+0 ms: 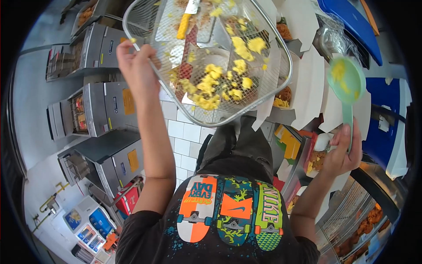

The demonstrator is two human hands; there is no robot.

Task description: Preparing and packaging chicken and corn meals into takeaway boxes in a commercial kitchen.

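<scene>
My left hand (140,67) grips the left rim of a wire mesh basket (239,120), which is tilted before me. Clumps of yellow scrambled egg (209,85) lie in it, most of them towards its lower side. In my right hand (343,153) is the handle of a pale green plastic scoop (347,79), held upright with egg bits stuck in its bowl. To the right of the basket stand open white paperboard boxes (308,89). One box holds a brown fried piece (284,94) with egg beside it. A yellow-handled knife (185,26) appears behind the mesh.
Steel fryers or similar units (95,109) line the left side. Further right are a blue lid (352,26), clear plastic wrap (333,36) and a blue container (382,122). At lower right, a glass-fronted case (359,211) holds fried chicken. White floor tiles (183,132) show below the basket.
</scene>
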